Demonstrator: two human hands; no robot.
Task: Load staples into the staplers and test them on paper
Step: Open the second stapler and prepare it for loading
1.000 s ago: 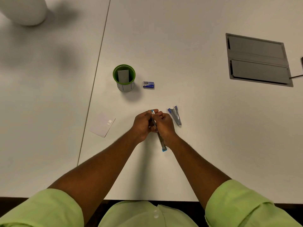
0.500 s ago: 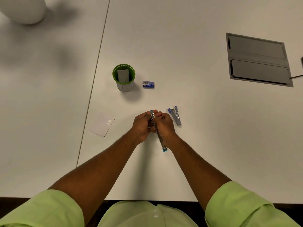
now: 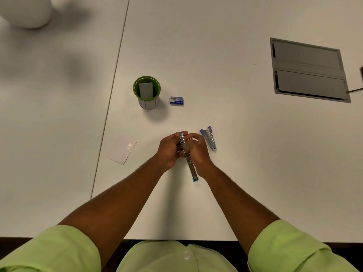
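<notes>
Nothing moved, stapler [image 3: 189, 161] between gripping hands [image 3: 183, 149]

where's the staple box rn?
Head view: the staple box lies on the table just right of the green cup, beyond both hands.

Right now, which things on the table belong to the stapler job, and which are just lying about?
In the job:
- opened stapler, held by left hand and right hand
- second stapler
- staple box
- paper slip

Lying about:
- green cup
- table hatch
</notes>
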